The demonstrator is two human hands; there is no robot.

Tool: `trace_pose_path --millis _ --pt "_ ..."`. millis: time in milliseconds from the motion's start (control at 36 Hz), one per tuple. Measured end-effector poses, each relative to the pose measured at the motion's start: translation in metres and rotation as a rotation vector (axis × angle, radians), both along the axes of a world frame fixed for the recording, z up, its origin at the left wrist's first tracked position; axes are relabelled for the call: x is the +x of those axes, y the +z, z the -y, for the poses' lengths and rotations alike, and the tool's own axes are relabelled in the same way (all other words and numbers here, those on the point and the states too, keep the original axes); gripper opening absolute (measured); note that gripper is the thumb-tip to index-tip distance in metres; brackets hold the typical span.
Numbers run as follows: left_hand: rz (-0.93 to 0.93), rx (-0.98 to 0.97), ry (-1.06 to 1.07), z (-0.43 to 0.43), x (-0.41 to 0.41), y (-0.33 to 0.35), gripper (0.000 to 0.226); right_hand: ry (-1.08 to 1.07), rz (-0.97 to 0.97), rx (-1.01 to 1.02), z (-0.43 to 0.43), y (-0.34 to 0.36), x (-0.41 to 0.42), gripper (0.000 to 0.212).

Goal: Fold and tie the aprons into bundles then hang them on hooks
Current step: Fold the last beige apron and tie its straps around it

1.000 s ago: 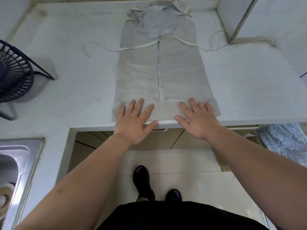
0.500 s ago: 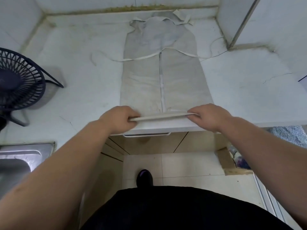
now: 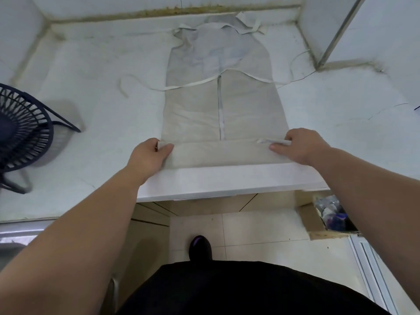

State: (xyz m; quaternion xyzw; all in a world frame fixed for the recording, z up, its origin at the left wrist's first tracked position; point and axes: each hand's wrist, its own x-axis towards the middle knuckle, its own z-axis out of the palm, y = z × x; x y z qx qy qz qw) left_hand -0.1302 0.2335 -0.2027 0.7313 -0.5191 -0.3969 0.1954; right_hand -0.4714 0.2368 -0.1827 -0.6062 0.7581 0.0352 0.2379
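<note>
A pale apron (image 3: 222, 105) lies flat on the white tabletop (image 3: 341, 123), running from the back edge toward you, its ties trailing out to both sides. Its near end is folded up into a band just short of the front edge. Your left hand (image 3: 148, 156) pinches the band's left end, thumb on top, its grip closed on the cloth. Your right hand (image 3: 300, 145) pinches the right end in the same closed grip. A black fan (image 3: 22, 130) stands by the tabletop's left edge.

One apron (image 3: 221, 114), two hands, one fan (image 3: 21, 133), one shoe (image 3: 200, 247).
</note>
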Motion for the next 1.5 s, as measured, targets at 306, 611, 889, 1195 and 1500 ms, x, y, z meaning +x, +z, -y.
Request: trace_pose_path --millis 306,611,889,1195,1500 --pt "0.437 -0.082 -0.015 0.002 -0.012 -0.017 0.041 -0.258 0.168 -0.028 0.001 0.0 -0.004 0.039" --pt "0.666 -0.068 -0.07 0.007 -0.015 -0.019 0.04 -0.242 -0.01 -0.066 -0.01 -0.02 0.015 0.021" --pt "0.725 -0.565 -0.305 0.0 -0.04 -0.017 0.054 0.194 -0.425 -0.222 -0.017 -0.017 0.044 0.055" --pt "0.694 -0.06 -0.84 -0.01 -0.062 -0.024 0.076 0.394 -0.152 0.036 -0.018 -0.032 0.044 0.085" --pt "0.611 -0.042 -0.822 0.012 -0.046 0.01 0.083 0.418 -0.108 0.129 0.001 -0.005 0.048 0.058"
